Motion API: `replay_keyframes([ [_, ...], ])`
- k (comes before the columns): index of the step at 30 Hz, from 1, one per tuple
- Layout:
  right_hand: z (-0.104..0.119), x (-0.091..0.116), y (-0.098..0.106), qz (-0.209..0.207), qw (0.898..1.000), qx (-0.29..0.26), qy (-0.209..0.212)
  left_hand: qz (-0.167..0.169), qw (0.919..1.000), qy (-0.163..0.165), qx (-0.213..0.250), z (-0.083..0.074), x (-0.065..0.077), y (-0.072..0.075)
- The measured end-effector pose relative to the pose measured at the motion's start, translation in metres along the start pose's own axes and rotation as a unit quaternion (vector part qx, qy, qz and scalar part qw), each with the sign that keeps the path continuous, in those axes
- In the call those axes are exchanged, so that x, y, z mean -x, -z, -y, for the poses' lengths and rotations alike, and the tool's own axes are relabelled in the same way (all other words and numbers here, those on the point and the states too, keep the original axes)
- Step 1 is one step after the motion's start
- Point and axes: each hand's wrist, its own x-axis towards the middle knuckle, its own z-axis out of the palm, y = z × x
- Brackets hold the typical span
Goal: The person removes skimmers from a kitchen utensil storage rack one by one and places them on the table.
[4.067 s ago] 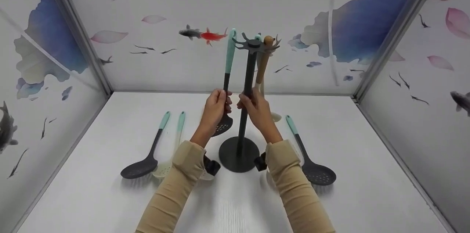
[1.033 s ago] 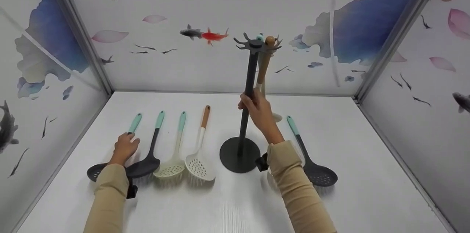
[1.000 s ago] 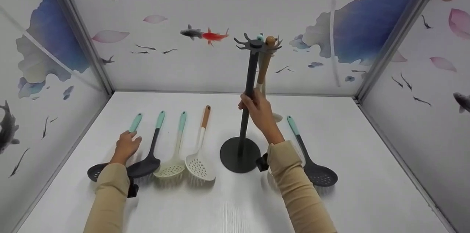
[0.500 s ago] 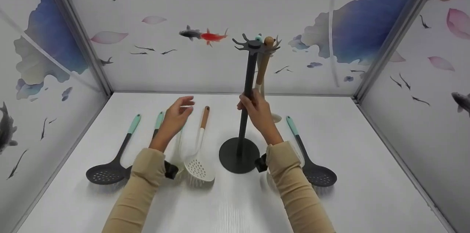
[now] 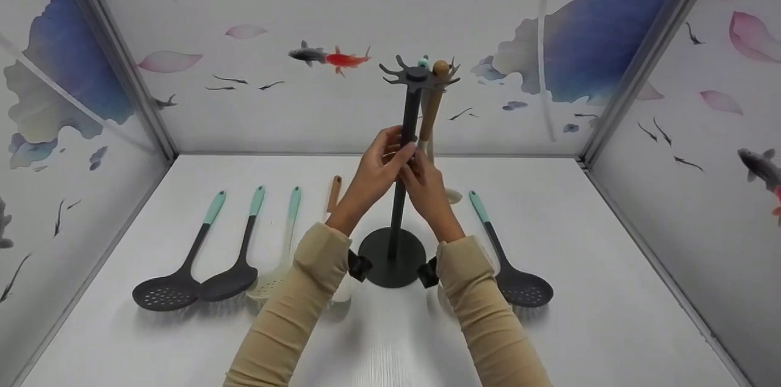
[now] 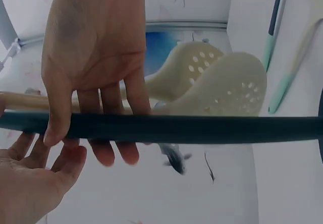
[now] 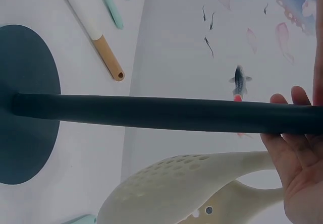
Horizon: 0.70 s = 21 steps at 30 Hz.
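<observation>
While both forearms angle up, left hand & right hand grasping rack pole mid-height.

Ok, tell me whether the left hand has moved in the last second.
Yes. The left hand has gone from the spoons lying on the table's left, rightward and up to the stand's pole, where it now touches it beside the right hand.

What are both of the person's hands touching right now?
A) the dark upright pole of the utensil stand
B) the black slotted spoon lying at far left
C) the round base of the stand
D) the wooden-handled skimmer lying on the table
A: the left hand and right hand both meet on the dark pole partway up, well above the round base, while the spoons lie untouched on the table.
</observation>
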Motion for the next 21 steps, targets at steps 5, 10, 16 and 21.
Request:
replay_keyframes([
  [5, 0.001, 0.003, 0.000, 0.006, 1.000, 0.023, 0.019, -0.039, 0.9984, -0.027, 0.031, -0.016, -0.007, -0.012],
  [10, 0.003, 0.004, 0.000, 0.009, 0.998, 0.047, 0.035, -0.053, 0.9965, -0.056, 0.032, -0.025, -0.015, -0.017],
  [16, 0.007, 0.004, 0.002, 0.020, 0.996, 0.087, 0.024, -0.052, 0.9926, -0.090, 0.064, -0.010, -0.032, -0.019],
  [21, 0.014, 0.008, 0.010, 0.053, 0.995, 0.079, -0.024, -0.040, 0.9909, -0.113, 0.061, -0.005, -0.035, -0.023],
])
